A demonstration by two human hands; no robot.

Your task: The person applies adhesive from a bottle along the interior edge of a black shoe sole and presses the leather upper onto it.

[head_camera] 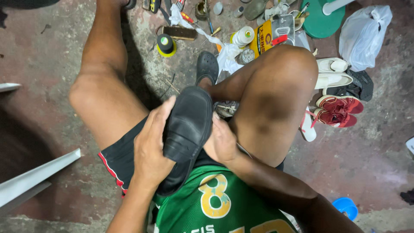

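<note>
I've got the black loafer (186, 125) in my lap betw knees: left hand (151, 146) wrapped round its side, right hand (222, 140) pressed on other side, fingers prob hidden. Looks light, flexible upper, stiff sole; grip at midfoot.

Two hands: left hand (151, 144) and right hand (222, 142). One black shoe (187, 125) between them. Two red sneakers (338, 111), two white shoes (332, 72), one dark clog (208, 67). One white plastic bag (364, 34). Two tape rolls (166, 44). One blue bowl (346, 207).
</note>
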